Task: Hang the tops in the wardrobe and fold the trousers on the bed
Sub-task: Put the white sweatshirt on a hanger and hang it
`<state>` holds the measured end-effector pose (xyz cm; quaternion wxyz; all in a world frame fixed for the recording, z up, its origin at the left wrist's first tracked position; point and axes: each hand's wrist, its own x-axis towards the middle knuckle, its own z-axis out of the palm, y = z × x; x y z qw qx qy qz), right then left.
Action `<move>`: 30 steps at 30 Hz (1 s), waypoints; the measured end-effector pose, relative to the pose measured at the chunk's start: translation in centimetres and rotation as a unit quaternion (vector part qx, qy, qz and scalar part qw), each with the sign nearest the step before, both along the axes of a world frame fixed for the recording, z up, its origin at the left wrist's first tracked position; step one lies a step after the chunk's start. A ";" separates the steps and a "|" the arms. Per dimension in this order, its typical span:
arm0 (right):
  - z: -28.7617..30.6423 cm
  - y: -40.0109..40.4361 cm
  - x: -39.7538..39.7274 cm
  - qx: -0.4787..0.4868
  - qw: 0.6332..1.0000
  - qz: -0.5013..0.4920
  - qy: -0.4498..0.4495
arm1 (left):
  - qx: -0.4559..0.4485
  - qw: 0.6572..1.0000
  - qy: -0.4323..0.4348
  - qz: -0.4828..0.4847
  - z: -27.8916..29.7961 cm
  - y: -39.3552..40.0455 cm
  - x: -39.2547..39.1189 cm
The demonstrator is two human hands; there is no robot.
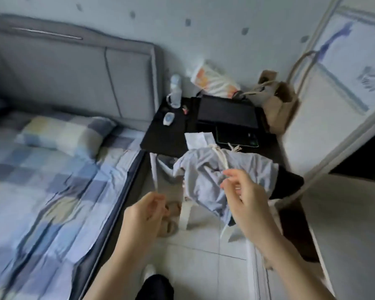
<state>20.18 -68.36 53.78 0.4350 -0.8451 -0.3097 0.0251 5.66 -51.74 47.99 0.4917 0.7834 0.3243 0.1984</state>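
Note:
A crumpled light-grey garment [206,172] with a cream drawstring lies heaped on a white stool between the bed and the wardrobe. A black garment [288,180] lies under it and sticks out on the right. My right hand [245,198] hovers over the grey garment, fingers loosely spread, fingertips close to the drawstring. My left hand [147,211] hangs lower left of the pile with loosely curled fingers and holds nothing. The bed [52,180] with a blue checked sheet lies on the left. The white wardrobe door [333,100] stands on the right.
A black bedside table [167,137] behind the pile carries a laptop [227,113], a water bottle [175,89], a paper sheet and a brown paper bag [277,100]. Slippers [169,219] lie on the tiled floor under my left hand. A checked pillow [67,133] lies at the headboard.

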 end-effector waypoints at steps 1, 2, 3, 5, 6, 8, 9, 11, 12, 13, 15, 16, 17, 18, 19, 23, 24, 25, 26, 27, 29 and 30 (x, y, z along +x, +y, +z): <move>-0.9 1.6 -1.8 -0.008 0.999 0.034 0.008 | -0.002 0.999 0.014 0.039 -0.9 0.2 -3.1; -1.6 2.8 -3.0 -0.015 0.998 0.060 0.011 | 0.000 0.998 0.029 0.063 -1.5 0.4 -5.3; -2.3 4.3 -4.9 -0.026 0.995 0.093 0.021 | 0.000 0.995 0.046 0.093 -2.4 0.5 -8.0; -4.0 6.7 -8.0 -0.045 0.988 0.143 0.041 | -0.005 0.987 0.079 0.137 -3.8 0.6 -12.7; -4.6 7.5 -9.1 -0.052 0.985 0.159 0.049 | -0.003 0.984 0.096 0.152 -4.3 0.5 -14.4; -6.2 10.3 -12.8 -0.070 0.974 0.209 0.058 | -0.017 0.970 0.128 0.204 -5.7 0.7 -19.5; -6.9 11.3 -14.4 -0.078 0.968 0.229 0.060 | -0.022 0.965 0.134 0.223 -6.3 0.6 -21.7; -8.0 13.4 -17.6 -0.098 0.956 0.270 0.057 | -0.037 0.952 0.140 0.270 -7.4 0.5 -25.8; -8.9 14.8 -20.1 -0.110 0.947 0.296 0.057 | -0.049 0.942 0.147 0.298 -8.0 0.6 -28.8; -9.3 15.7 -21.7 -0.120 0.940 0.313 0.060 | -0.056 0.936 0.147 0.315 -8.4 0.6 -30.7; -10.7 18.3 -26.9 -0.138 0.920 0.360 0.069 | -0.075 0.916 0.153 0.363 -9.5 0.7 -36.3; -10.8 18.9 -28.3 -0.142 0.916 0.370 0.068 | -0.076 0.913 0.154 0.370 -9.8 0.7 -37.7; -11.4 19.9 -30.4 -0.146 0.908 0.386 0.067 | -0.078 0.908 0.153 0.383 -10.3 0.8 -39.8; -12.1 21.1 -33.1 -0.154 0.899 0.405 0.069 | -0.081 0.900 0.152 0.401 -10.8 1.0 -42.6; -12.8 22.3 -36.0 -0.162 0.890 0.420 0.070 | -0.091 0.893 0.154 0.413 -11.4 1.4 -45.5; -15.4 26.0 -44.4 -0.200 0.869 0.442 0.100 | -0.132 0.875 0.174 0.432 -13.8 3.3 -54.3; -16.2 26.9 -46.3 -0.211 0.865 0.443 0.110 | -0.142 0.871 0.175 0.436 -14.5 4.0 -56.2; -17.5 28.0 -48.6 -0.225 0.859 0.445 0.119 | -0.154 0.865 0.177 0.444 -15.3 5.0 -58.5; -18.4 28.9 -50.0 -0.237 0.855 0.443 0.130 | -0.161 0.861 0.177 0.449 -16.0 6.0 -60.1; -19.4 29.8 -51.3 -0.247 0.852 0.440 0.138 | -0.169 0.857 0.178 0.452 -16.7 7.0 -61.4; -22.5 32.2 -54.2 -0.269 0.845 0.433 0.163 | -0.179 0.853 0.192 0.451 -19.1 9.7 -64.7; -23.8 33.2 -55.2 -0.283 0.840 0.429 0.177 | -0.182 0.852 0.205 0.446 -20.2 11.1 -65.8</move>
